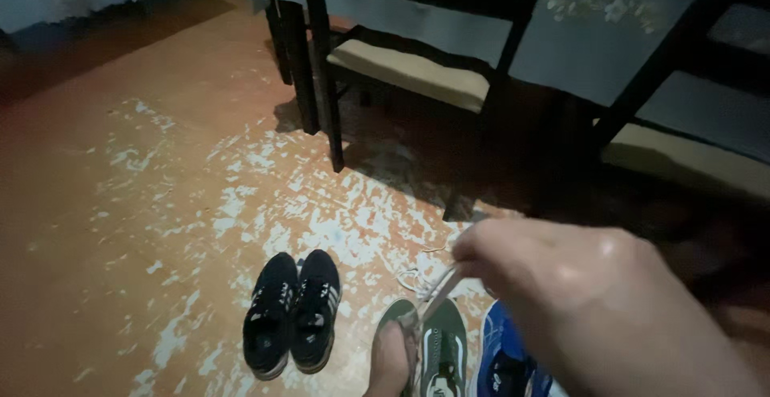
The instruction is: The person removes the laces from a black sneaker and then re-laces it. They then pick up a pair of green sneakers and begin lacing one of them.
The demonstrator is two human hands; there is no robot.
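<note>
R hand pinches a white lace taut above the green shoe, L hand w/ fingers closed steadies its toe, near floor's bottom edge, black pair beside.

No packages, labels, signs or screens anywhere in this dim room — none on the worn floor, none by the dark chairs — nothing of that kind in view.
</note>
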